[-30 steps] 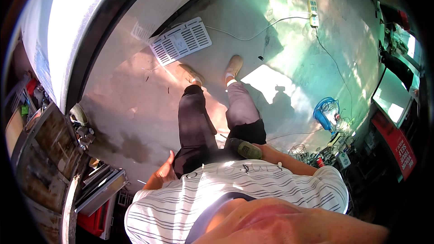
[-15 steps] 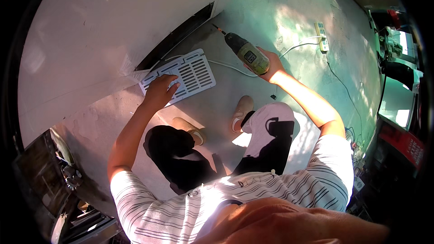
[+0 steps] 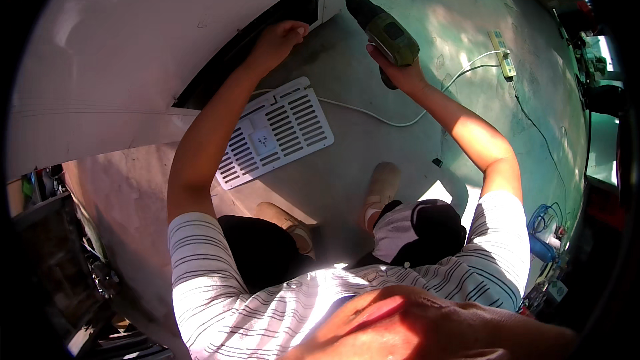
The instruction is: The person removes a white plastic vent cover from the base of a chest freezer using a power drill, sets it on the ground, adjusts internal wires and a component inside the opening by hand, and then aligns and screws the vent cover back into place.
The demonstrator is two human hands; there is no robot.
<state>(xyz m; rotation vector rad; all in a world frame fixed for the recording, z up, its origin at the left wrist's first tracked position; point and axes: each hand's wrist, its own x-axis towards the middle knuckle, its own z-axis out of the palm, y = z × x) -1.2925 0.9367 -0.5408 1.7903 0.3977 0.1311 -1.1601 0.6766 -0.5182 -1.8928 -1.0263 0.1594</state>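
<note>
My right hand (image 3: pixel 403 73) grips a green and black cordless drill (image 3: pixel 385 30) by its handle. The drill's long thin bit points up and left, close to the far corner of a large white cabinet-like body (image 3: pixel 120 47). My left hand (image 3: pixel 277 43) is at the dark recess (image 3: pixel 230 67) along the base of that body, its fingers curled together. Whatever they may hold is too small to make out. Below my left forearm a white slotted panel (image 3: pixel 300 125) lies on the floor, its slots facing up.
A white cable (image 3: pixel 373 117) runs behind the panel across the floor to a power strip (image 3: pixel 502 57) at the right. A thin black cord (image 3: pixel 537 127) trails from the strip. My shoes (image 3: pixel 380 187) stand just in front of the panel. Tools and clutter line both sides.
My left hand has left the slotted panel and moved up to the recess. The drill has risen toward the recess's far corner in my right hand. The view has shifted somewhat.
</note>
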